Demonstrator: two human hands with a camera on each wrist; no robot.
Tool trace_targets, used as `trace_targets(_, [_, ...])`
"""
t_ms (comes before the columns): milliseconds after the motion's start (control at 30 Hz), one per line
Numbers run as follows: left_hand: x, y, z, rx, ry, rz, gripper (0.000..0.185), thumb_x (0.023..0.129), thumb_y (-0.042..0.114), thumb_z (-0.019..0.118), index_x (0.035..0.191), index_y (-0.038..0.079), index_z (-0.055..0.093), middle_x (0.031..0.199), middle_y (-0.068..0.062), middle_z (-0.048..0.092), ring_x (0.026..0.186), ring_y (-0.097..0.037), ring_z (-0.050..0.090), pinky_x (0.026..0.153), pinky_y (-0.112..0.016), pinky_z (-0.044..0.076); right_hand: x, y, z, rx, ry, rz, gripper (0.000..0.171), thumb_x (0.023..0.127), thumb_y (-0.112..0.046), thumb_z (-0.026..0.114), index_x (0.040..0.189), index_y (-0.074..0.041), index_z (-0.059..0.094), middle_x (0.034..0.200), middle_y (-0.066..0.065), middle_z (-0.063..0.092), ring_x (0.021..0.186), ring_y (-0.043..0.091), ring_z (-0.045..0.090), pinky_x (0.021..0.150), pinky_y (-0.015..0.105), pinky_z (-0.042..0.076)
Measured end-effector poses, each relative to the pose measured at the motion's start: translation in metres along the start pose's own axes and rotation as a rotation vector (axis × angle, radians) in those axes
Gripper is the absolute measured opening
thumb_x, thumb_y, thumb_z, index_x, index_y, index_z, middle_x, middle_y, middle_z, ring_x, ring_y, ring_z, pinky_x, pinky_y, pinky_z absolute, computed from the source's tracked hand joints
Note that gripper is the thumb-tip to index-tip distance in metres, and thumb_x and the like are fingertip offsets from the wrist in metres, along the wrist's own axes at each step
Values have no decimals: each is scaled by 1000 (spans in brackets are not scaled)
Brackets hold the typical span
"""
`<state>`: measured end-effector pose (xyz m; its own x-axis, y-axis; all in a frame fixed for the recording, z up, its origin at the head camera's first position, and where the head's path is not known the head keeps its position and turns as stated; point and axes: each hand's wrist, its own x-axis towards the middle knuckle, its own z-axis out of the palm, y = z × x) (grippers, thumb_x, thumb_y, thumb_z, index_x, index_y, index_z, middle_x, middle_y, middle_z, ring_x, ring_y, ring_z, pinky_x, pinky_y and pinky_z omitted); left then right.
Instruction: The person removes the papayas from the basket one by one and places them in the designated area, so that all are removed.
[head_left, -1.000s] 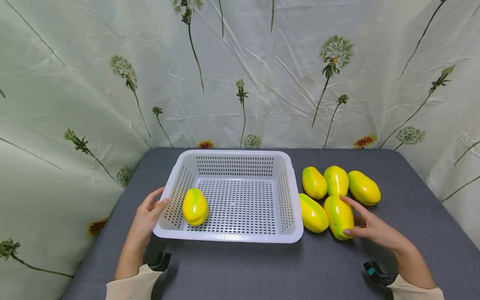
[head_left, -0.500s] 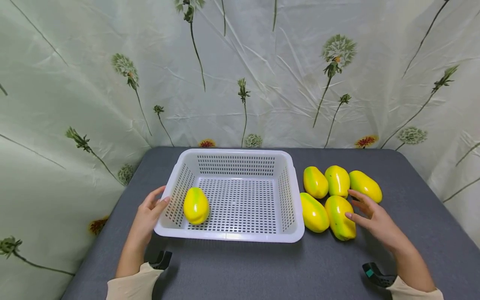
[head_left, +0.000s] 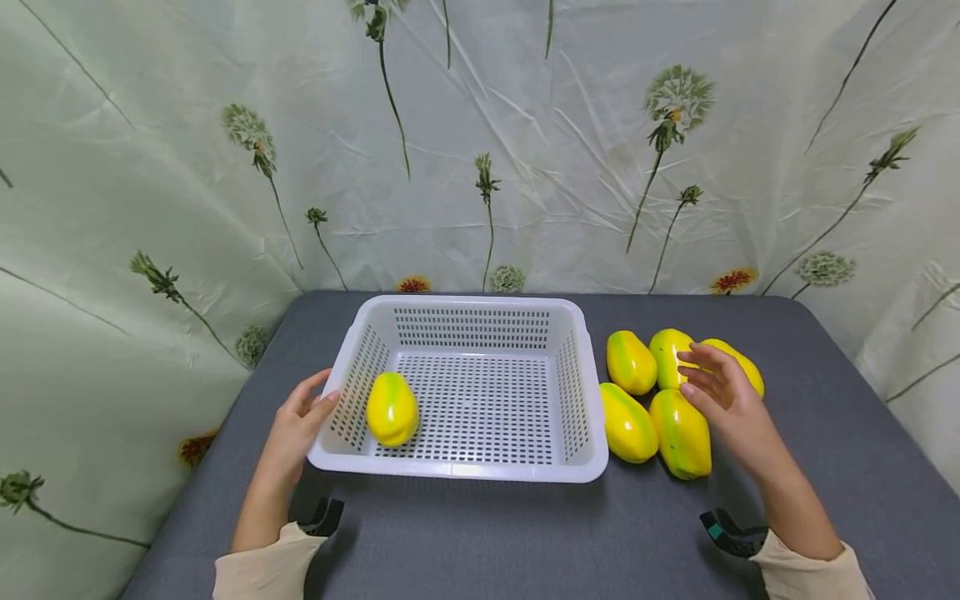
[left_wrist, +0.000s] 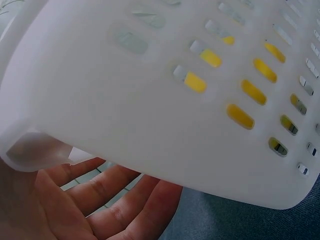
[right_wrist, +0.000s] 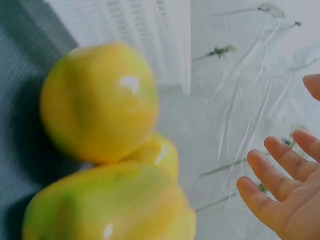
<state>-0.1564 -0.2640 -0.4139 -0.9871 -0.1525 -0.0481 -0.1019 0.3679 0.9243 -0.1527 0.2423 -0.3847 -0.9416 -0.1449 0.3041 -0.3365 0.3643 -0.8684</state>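
Five yellow-green fruits [head_left: 660, 400] lie right of the white basket [head_left: 465, 471], one fruit [head_left: 391, 409] already inside, so from overhead the open right hand [head_left: 723, 400] hovers between grabs. Left wrist view: flat left hand [left_wrist: 75, 205] touches the basket wall. Right wrist view: loose fingers [right_wrist: 280, 195] must next close round a fruit.

Basket [head_left: 465, 471] — white plastic, perforated, smooth, slightly translucent. Mangoes [head_left: 681, 433] — yellow-green, glossy, smooth skin with bright highlights. Table cover [head_left: 525, 542] — grey cloth, matt, fine weave. Backdrop [head_left: 525, 167] — thin creased sheet, floral print, faint sheen.
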Motion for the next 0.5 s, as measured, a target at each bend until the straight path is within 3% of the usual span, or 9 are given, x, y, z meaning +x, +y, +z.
trace_targets(300, [0, -1, -1, -6, 1, 9, 58, 91, 36, 50, 139, 11, 29, 121, -27, 48, 95, -35, 56, 68, -42, 51, 31, -29, 12, 51, -32, -85, 56, 89, 0, 53, 137, -6, 24, 126, 14, 40, 111, 15, 42, 89, 16, 34])
trace_targets(500, [0, -4, 1, 9, 26, 27, 57, 90, 38, 51, 138, 11, 32, 117, -25, 50, 88, -30, 59, 63, -43, 52, 51, -51, 26, 37, -80, -109, 62, 86, -2, 59, 137, -8, 25, 128, 13, 41, 115, 22, 41, 93, 21, 33])
